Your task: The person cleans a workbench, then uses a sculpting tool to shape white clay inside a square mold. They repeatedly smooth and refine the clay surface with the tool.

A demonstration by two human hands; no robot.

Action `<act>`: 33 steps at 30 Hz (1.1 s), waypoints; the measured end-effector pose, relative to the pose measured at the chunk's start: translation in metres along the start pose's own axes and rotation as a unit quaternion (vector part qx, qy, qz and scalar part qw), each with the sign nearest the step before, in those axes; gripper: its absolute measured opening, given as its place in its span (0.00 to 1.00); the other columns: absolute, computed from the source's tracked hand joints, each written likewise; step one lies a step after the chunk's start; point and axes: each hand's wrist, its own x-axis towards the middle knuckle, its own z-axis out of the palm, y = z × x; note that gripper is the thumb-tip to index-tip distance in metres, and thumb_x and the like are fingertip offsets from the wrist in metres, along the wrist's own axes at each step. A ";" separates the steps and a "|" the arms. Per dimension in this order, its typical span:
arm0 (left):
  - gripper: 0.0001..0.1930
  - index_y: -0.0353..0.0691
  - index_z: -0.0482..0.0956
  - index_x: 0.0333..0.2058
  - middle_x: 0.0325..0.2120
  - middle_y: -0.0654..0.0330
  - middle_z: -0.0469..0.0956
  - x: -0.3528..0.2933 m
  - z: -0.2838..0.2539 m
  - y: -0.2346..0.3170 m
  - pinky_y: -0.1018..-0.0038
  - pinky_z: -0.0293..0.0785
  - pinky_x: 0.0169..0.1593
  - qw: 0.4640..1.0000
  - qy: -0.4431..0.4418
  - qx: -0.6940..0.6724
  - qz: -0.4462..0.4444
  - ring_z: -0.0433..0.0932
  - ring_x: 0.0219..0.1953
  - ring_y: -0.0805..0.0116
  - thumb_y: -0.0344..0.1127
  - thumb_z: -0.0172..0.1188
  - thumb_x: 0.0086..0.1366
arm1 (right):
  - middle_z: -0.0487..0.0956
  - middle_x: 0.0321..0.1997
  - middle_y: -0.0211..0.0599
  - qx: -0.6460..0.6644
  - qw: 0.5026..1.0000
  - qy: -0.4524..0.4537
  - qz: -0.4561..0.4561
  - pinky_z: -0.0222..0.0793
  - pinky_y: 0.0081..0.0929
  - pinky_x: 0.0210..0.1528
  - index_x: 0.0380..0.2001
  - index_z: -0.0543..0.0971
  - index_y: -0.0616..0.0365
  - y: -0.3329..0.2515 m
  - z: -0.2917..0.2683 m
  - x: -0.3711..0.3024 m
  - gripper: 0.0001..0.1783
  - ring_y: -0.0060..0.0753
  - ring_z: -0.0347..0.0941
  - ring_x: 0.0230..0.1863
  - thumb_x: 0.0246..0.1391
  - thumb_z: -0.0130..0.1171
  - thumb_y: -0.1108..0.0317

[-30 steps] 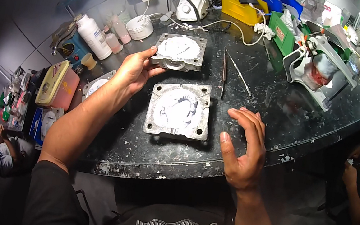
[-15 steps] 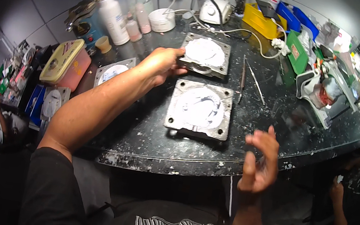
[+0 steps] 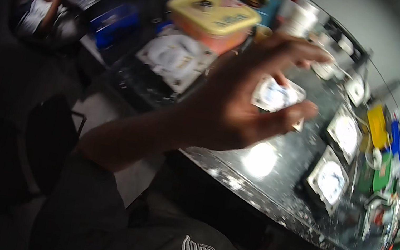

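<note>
My left hand (image 3: pixel 245 98) is raised over the bench, blurred, with fingers and thumb spread and nothing between them. Just behind its fingers lies a square metal mould half (image 3: pixel 273 93) filled with white plaster, partly hidden by the hand. Two more mould halves (image 3: pixel 344 133) (image 3: pixel 328 181) with white plaster lie to the right, one beyond the other. A fourth mould half (image 3: pixel 177 59) rests left of my forearm, near the plastic tub. Low down, my right hand (image 3: pixel 264 242) is dim and mostly lost in shadow below the bench edge; its fingers cannot be made out.
A pink tub with a yellow lid (image 3: pixel 214 12) stands at the back left, beside a white bottle (image 3: pixel 302 17). Yellow bin (image 3: pixel 377 127), blue bin (image 3: pixel 397 141) and green box (image 3: pixel 382 172) stand on the right. A seated person (image 3: pixel 35 10) is at far left; a chair (image 3: pixel 56 137) stands below.
The view has swung left. My left hand has let go of the far mould half and lifted, fingers spread. My right hand has dropped from above the bench to below its edge.
</note>
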 end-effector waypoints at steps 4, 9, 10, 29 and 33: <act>0.12 0.34 0.79 0.53 0.52 0.55 0.82 -0.110 -0.153 -0.024 0.71 0.76 0.58 0.930 0.349 0.113 0.014 0.80 0.53 0.68 0.33 0.62 0.76 | 0.86 0.47 0.52 -0.061 0.995 -0.037 0.077 0.78 0.44 0.58 0.48 0.86 0.64 0.013 -0.015 0.022 0.17 0.52 0.84 0.51 0.59 0.61 0.67; 0.13 0.40 0.82 0.53 0.51 0.58 0.83 -0.241 -0.288 -0.140 0.68 0.75 0.57 0.843 0.403 0.277 -0.225 0.80 0.53 0.65 0.38 0.62 0.75 | 0.85 0.49 0.53 -0.122 0.984 -0.044 0.122 0.77 0.43 0.59 0.49 0.85 0.64 -0.008 -0.038 0.062 0.18 0.52 0.83 0.53 0.60 0.60 0.65; 0.15 0.40 0.82 0.54 0.53 0.57 0.83 -0.250 -0.294 -0.161 0.66 0.75 0.61 0.849 0.309 0.318 -0.286 0.80 0.56 0.61 0.41 0.63 0.74 | 0.85 0.49 0.53 -0.123 0.983 -0.041 0.131 0.77 0.43 0.59 0.50 0.84 0.64 -0.010 -0.034 0.064 0.18 0.52 0.82 0.54 0.60 0.59 0.65; 0.31 0.39 0.82 0.55 0.54 0.49 0.81 -0.184 -0.286 -0.306 0.50 0.77 0.63 0.759 -0.275 0.412 -0.422 0.78 0.62 0.47 0.54 0.72 0.59 | 0.81 0.57 0.54 -0.166 0.975 -0.031 0.145 0.72 0.43 0.65 0.56 0.81 0.65 -0.067 -0.027 0.082 0.23 0.53 0.78 0.60 0.66 0.55 0.59; 0.31 0.44 0.84 0.56 0.55 0.48 0.80 -0.209 -0.304 -0.319 0.51 0.77 0.63 0.783 -0.263 0.409 -0.387 0.78 0.61 0.46 0.56 0.71 0.59 | 0.80 0.58 0.55 -0.160 0.977 -0.031 0.136 0.71 0.43 0.66 0.57 0.80 0.65 -0.066 -0.027 0.085 0.24 0.53 0.77 0.62 0.67 0.55 0.58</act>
